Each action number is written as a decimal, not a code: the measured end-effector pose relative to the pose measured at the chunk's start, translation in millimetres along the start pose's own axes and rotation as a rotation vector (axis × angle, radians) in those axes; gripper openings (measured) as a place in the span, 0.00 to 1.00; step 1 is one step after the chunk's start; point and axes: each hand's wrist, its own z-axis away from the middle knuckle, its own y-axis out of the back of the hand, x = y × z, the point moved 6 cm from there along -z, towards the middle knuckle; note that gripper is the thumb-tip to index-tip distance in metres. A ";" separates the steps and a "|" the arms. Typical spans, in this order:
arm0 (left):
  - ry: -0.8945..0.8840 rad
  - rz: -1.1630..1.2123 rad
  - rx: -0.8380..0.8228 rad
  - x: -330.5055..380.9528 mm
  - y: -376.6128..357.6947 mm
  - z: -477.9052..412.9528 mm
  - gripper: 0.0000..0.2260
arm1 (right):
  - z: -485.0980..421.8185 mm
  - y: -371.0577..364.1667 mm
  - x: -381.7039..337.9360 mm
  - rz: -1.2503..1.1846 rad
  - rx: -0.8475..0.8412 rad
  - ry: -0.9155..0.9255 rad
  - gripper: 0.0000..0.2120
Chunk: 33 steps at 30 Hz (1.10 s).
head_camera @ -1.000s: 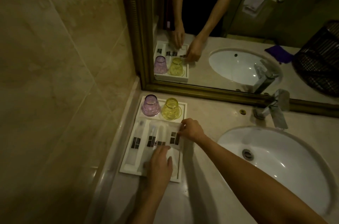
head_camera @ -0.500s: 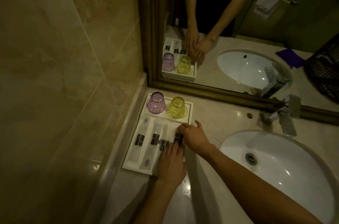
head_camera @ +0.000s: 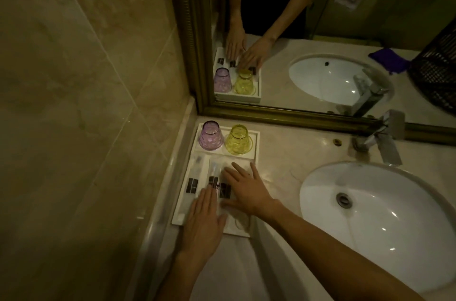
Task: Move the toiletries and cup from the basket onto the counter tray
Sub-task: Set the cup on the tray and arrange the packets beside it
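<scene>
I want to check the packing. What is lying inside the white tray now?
In the tray: a purple cup and a yellow cup, both upside down, and sealed toiletry packets. The left hand and right hand lie flat, covering some packets.

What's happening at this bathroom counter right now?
A person is tidying toiletry packets in a white tray that sits in the counter's corner, beside the sink. Both hands lie flat and open on the packets: the left hand at the tray's near end, the right hand over its right side. Neither grips anything. A purple cup and a yellow cup stand upside down in the tray's far section. The basket shows only in the mirror.
</scene>
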 end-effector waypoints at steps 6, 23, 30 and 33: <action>0.031 -0.024 -0.084 2.9 -15.2 2.5 0.40 | -14.9 -5.6 -11.0 0.018 0.004 0.058 0.30; 0.045 -0.079 -0.090 6.8 -12.3 18.8 0.42 | -21.1 3.0 17.8 0.004 -0.117 -0.085 0.36; -0.001 -0.042 -0.133 10.6 -14.0 29.4 0.43 | -11.2 -8.3 16.8 0.057 -0.170 -0.121 0.43; -0.023 -0.033 -0.144 6.0 -11.4 27.9 0.44 | -12.8 -8.3 19.8 0.058 -0.168 -0.133 0.44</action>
